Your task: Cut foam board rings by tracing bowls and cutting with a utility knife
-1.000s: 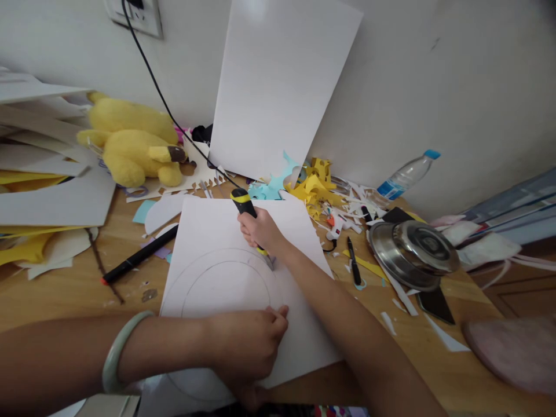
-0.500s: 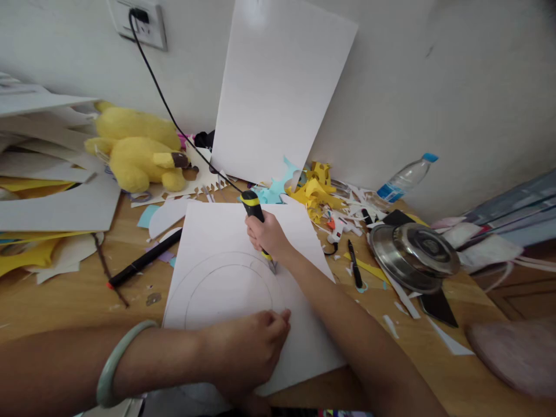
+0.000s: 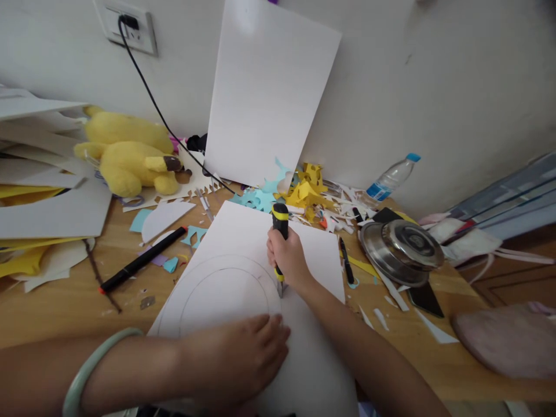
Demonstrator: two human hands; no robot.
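Note:
A white sheet [image 3: 243, 243] lies on the wooden table [image 3: 61, 301] with two pencilled circles [image 3: 226, 284] drawn on it. My right hand [image 3: 287, 256] grips a black and yellow utility knife [image 3: 280, 217], its blade tip touching the sheet at the right side of the outer circle. My left hand [image 3: 241, 359] lies flat on the sheet's near part, pressing it down, fingers toward the blade. A pale green bangle [image 3: 89, 370] sits on my left wrist.
A black marker [image 3: 141, 260] lies left of the sheet. A yellow plush toy [image 3: 125, 153] and stacked paper sit at far left. A white board [image 3: 269, 87] leans on the wall. Paper scraps, a pen [image 3: 345, 260], a steel lid [image 3: 402, 246] and a water bottle [image 3: 391, 176] crowd the right.
The sheet has turned counter-clockwise on the table. My right hand and the knife have moved right and nearer along the outer circle. My left hand has spread flatter on the sheet.

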